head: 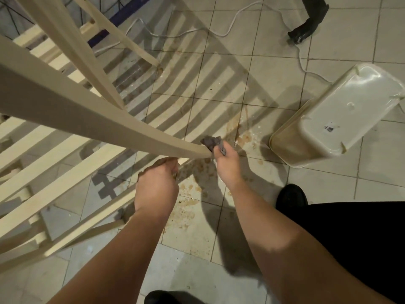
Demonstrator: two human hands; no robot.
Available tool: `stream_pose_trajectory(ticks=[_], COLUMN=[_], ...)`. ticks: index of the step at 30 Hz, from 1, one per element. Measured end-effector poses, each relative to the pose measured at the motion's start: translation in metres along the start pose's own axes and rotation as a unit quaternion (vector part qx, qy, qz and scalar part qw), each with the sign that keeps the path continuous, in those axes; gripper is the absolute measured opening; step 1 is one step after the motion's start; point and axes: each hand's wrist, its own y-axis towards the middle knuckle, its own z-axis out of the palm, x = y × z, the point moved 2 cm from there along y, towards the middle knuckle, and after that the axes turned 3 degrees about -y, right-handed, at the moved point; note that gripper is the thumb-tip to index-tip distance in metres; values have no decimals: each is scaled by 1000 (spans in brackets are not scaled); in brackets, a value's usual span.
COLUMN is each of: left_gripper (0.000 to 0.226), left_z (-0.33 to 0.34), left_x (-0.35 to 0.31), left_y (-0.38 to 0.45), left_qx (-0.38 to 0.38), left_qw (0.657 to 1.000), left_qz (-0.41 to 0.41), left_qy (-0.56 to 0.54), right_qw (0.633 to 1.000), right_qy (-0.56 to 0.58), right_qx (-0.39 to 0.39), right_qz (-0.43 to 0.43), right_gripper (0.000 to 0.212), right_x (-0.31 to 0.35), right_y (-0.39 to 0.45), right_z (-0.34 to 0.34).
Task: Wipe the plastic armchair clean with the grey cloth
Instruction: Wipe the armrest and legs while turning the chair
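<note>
While the cream plastic armchair (65, 119) lies tipped over the tiled floor (328, 205), your left hand (156, 186) curls around its leg near the end, and your right hand (228, 165) pinches the grey cloth (211, 142) against the tip.

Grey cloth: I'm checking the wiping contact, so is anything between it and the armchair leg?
Nothing visible: the grey cloth, gripped by the right hand, sits against the end of the armchair leg.

1. Armchair (65, 110) lay tipped at left over the floor (328, 205).
2. Upturned tub (337, 115) sat right of it.
3. Cable (230, 27) ran behind both.
4. Cloth (211, 142) touched the chair-leg tip.
</note>
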Motion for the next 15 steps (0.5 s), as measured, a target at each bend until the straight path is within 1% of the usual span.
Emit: stream_pose_trajectory(ticks=[1, 3, 4, 5, 6, 7, 8, 10, 11, 13, 15], left_gripper=[49, 49, 48, 48, 47, 46, 45, 44, 45, 47, 52], left_z=[1, 2, 2, 2, 2, 2, 2, 2, 2, 4, 6], left_x=[0, 0, -1, -1, -1, -1, -1, -1, -1, 1, 1], left_y=[0, -1, -1, -2, -3, -3, -2, -1, -1, -1, 0], left_qx=[-3, -11, -18, -25, -28, -28, -27, -26, -27, -21, -13], left_qw=[1000, 1000, 1000, 1000, 1000, 1000, 1000, 1000, 1000, 1000, 1000], left_qz=[-1, -3, -1, 2, 2, 2, 0, -1, 1, -5, -19], left_qy=[-1, 2, 3, -1, -4, -5, -2, 6, 6, 8, 8], right_qw=[999, 993, 989, 989, 990, 994, 997, 997, 996, 992, 983], right_qy=[27, 95, 119, 120, 117, 95, 73, 31, 16, -20, -21], right_qx=[-3, 7, 13, 5, -3, -6, -7, 4, -5, -66, -157], right_qz=[-27, -68, -83, -86, -75, -46, -8, 67, 93, 106, 95], right_gripper=[16, 17, 20, 28, 39, 47, 51, 51, 50, 46, 43], right_x=[9, 22, 27, 26, 21, 13, 6, -6, -8, -6, -2], right_y=[-6, -21, -32, -38, -39, -32, -25, -2, 8, 26, 37], right_z=[2, 14, 21, 26, 29, 27, 22, 8, 0, -17, -35])
